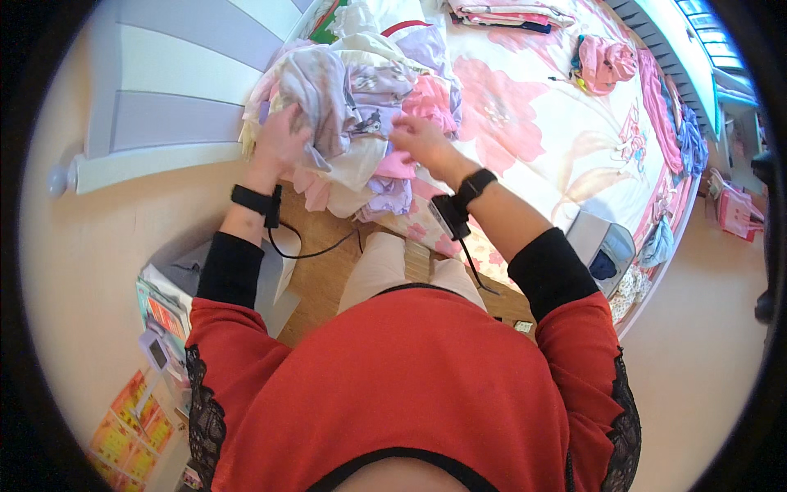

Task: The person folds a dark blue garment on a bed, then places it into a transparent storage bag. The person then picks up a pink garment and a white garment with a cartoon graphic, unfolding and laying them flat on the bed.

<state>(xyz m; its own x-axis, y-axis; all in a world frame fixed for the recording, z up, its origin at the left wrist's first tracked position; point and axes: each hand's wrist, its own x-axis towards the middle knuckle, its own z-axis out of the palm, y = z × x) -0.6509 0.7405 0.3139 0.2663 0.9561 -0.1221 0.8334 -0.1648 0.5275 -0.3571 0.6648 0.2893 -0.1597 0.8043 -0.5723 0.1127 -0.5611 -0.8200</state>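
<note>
A heap of light-coloured clothes [363, 166] lies at the bed's near left corner and hangs over its edge. My left hand [284, 138] is at the left side of the heap, against a greyish-lilac garment [316, 98]; it is blurred, and whether its fingers grip the cloth cannot be told. My right hand [418, 138] is over the heap's right part, fingers curled near a printed lilac garment [378, 117] and a pink ruffled piece [428, 98]. Whether it pinches any cloth is unclear. Both wrists wear black straps with small devices and cables.
A striped headboard [184, 80] stands at the left. Folded clothes [510, 13] and a pink bundle [605, 64] lie on the floral bedsheet [504, 111]. A grey-white container [599, 252] is at the bed's right. A box with books [163, 307] stands beside my left arm.
</note>
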